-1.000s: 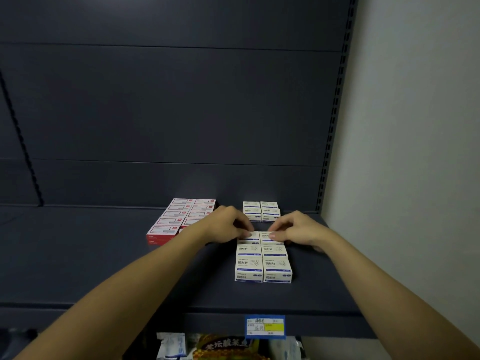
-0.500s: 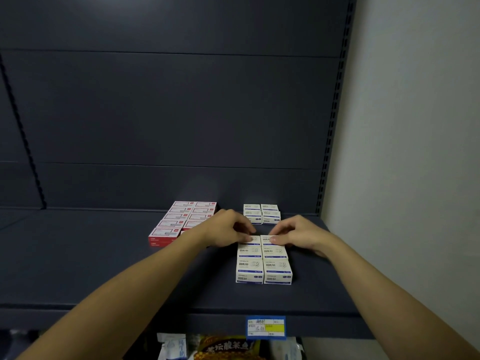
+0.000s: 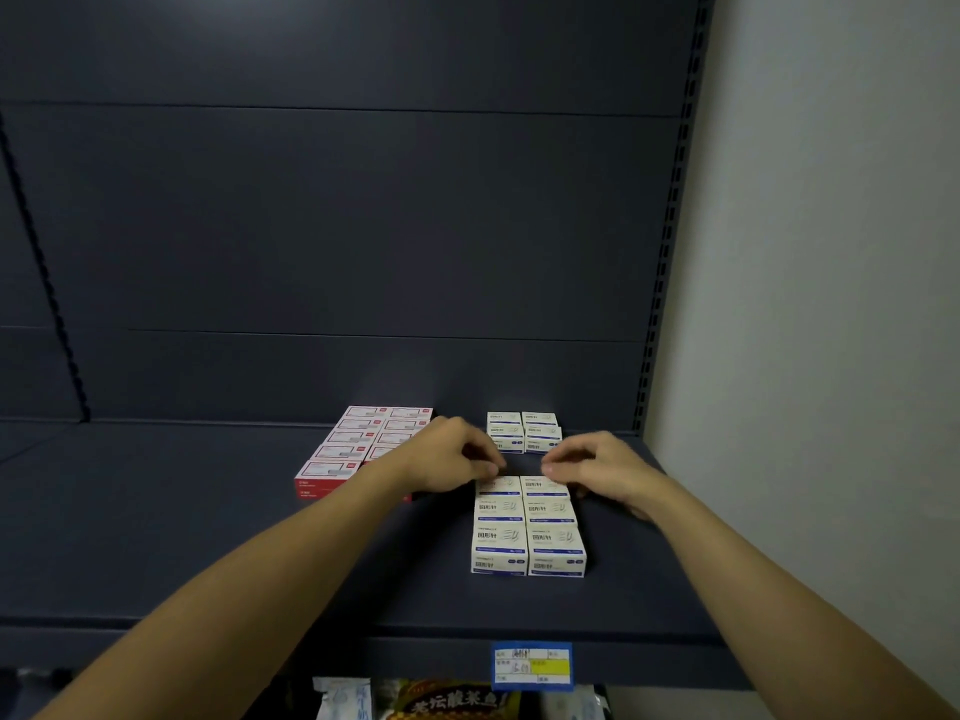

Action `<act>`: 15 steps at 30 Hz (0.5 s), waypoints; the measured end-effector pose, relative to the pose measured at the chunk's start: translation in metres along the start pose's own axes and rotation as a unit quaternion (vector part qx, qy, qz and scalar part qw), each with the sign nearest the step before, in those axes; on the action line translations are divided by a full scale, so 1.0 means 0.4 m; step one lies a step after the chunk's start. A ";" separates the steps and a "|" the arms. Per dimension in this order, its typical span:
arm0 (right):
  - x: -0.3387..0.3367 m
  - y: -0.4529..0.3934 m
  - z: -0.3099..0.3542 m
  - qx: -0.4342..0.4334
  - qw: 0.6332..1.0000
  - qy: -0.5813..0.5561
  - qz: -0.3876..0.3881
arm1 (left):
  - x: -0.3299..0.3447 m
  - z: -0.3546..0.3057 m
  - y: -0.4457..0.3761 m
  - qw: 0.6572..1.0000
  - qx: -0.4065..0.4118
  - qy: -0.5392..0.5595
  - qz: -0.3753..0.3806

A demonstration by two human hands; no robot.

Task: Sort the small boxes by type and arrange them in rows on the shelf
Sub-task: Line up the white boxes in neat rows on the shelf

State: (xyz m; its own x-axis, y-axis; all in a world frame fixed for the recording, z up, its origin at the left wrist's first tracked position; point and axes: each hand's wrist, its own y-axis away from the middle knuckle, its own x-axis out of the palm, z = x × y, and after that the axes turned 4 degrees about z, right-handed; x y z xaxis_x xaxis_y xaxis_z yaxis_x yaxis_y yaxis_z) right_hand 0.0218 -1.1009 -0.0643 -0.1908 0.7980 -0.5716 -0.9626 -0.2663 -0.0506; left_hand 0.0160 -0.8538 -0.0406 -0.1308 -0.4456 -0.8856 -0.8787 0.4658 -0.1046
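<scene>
A: Head view: left hand and right hand, fingers curled, have lifted slightly off the rearmost white boxes; whether they still pinch anything, I cannot tell.

B: And beyond them?

A: More white boxes behind, red boxes left of those on the shelf. The row looks nearly settled.

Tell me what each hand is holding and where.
Neither hand lifts anything. Left hand and right hand fingertips rest at the far edge of the rearmost white boxes in the near block.
</scene>
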 end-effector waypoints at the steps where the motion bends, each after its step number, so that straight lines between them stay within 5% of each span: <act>1: 0.003 -0.006 -0.006 0.004 0.999 -0.002 -0.042 | -0.001 0.003 -0.004 1.000 -0.006 -0.001 -0.010; 6: 0.020 -0.055 -0.049 0.017 0.980 -0.025 -0.195 | 0.012 0.015 -0.027 0.997 -0.039 0.011 -0.067; 15: 0.016 -0.136 -0.081 -0.011 0.964 0.098 -0.247 | 0.045 0.011 -0.107 0.980 -0.083 0.055 -0.175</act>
State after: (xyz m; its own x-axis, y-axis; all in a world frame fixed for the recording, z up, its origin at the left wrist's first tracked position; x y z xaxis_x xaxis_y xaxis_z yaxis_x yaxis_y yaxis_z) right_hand 0.0792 -1.0986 -0.0917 0.3323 0.7136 -0.6167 -0.9218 0.1074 -0.3725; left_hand 0.0532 -0.8785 -0.0542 0.1509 -0.6400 -0.7534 -0.9397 0.1437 -0.3103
